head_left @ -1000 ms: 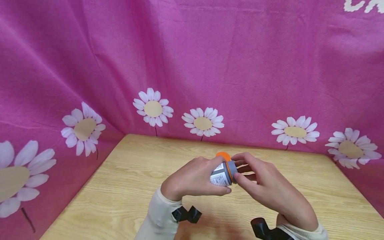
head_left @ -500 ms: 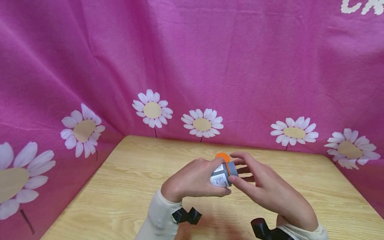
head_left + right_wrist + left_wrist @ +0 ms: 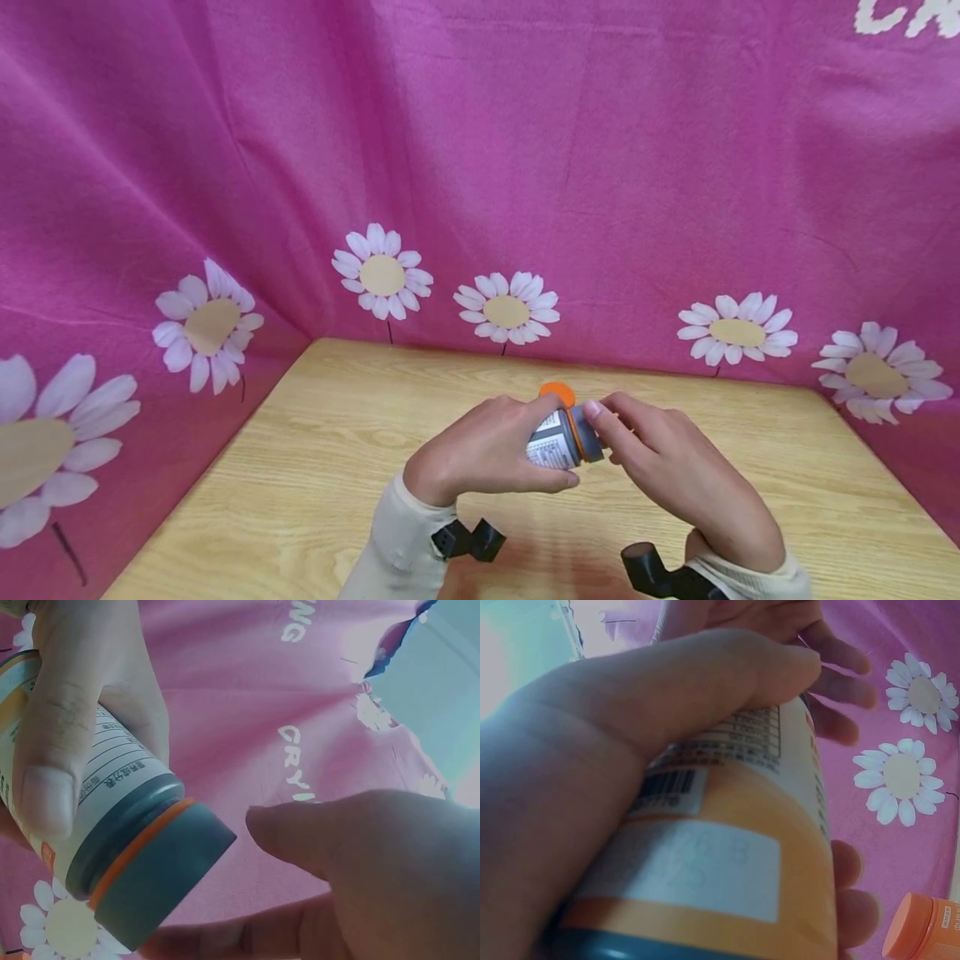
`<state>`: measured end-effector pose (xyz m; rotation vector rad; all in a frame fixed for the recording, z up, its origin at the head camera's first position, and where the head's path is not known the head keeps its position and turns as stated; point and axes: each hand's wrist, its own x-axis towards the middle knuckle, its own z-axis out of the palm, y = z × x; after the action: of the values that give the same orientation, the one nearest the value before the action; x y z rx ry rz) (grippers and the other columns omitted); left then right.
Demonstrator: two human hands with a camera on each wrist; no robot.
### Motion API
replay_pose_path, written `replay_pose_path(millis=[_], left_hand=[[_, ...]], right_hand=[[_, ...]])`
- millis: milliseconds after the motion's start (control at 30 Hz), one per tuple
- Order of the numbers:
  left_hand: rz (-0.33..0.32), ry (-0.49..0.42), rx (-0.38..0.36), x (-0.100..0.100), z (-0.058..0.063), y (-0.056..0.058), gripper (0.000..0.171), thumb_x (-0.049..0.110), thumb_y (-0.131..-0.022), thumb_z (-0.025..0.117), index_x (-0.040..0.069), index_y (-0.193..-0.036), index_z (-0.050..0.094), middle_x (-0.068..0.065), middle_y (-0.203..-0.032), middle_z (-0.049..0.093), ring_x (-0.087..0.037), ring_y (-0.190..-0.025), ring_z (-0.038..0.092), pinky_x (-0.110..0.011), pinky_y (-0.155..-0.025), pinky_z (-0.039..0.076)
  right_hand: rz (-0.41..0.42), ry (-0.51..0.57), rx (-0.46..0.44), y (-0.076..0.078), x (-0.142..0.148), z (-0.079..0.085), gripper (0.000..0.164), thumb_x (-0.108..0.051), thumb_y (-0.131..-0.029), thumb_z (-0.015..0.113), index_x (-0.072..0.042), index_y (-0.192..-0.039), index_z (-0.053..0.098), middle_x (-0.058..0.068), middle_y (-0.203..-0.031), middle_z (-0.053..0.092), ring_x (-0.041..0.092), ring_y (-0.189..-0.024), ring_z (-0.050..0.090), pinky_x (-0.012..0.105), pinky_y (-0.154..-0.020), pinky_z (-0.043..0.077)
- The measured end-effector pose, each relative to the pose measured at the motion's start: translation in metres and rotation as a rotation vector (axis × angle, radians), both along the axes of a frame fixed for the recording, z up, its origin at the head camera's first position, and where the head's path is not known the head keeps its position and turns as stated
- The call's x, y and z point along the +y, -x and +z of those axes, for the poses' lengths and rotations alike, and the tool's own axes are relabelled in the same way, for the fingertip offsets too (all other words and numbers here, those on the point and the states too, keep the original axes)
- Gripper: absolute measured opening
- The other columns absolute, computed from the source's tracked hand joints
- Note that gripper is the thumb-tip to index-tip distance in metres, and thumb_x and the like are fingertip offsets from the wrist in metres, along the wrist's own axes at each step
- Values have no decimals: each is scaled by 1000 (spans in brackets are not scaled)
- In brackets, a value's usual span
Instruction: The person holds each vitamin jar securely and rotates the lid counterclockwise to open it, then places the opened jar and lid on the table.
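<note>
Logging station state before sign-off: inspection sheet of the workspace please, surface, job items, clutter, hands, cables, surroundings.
Surface: pale wood-grain table; no spill or damage visible.
Job items: bottle with a printed label, held tilted; grey cap on its end, orange ring at the cap's edge.
Clutter: orange jar beyond the left hand, cut off by the frame in the left wrist view.
Hands: left hand grips the bottle; right hand is at the cap, though whether its fingers touch it is unclear.
Cables: nothing seen.
Surroundings: pink cloth with printed daisies behind the table and along both sides.
</note>
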<state>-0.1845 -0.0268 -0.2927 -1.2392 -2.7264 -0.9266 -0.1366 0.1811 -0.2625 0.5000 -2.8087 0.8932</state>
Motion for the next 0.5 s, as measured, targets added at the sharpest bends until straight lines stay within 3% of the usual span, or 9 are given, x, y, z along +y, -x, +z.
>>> replay_pose_path(millis=[233,500], left_hand=[[0,5,21,0,0,-1,42,43,-77,76,23,-105,52,14,-74,58,1,-61,56,-17,-55,46],[-4,9,28,1,-1,-1,42,44,-77,76,23,-105,52,14,-74,58,1,-61,56,-17,-54,46]], right_hand=[[-26,-4,-63,2,-1,-1,41,-50,-101,40,-21,-86,64,-9,-74,62,8,-67,58,31,-60,45],[-22,-17,-26,1,-3,-1,38,-50,-100,39,-24,-85,63,-10,-71,60,10,-68,58,30,-59,44]])
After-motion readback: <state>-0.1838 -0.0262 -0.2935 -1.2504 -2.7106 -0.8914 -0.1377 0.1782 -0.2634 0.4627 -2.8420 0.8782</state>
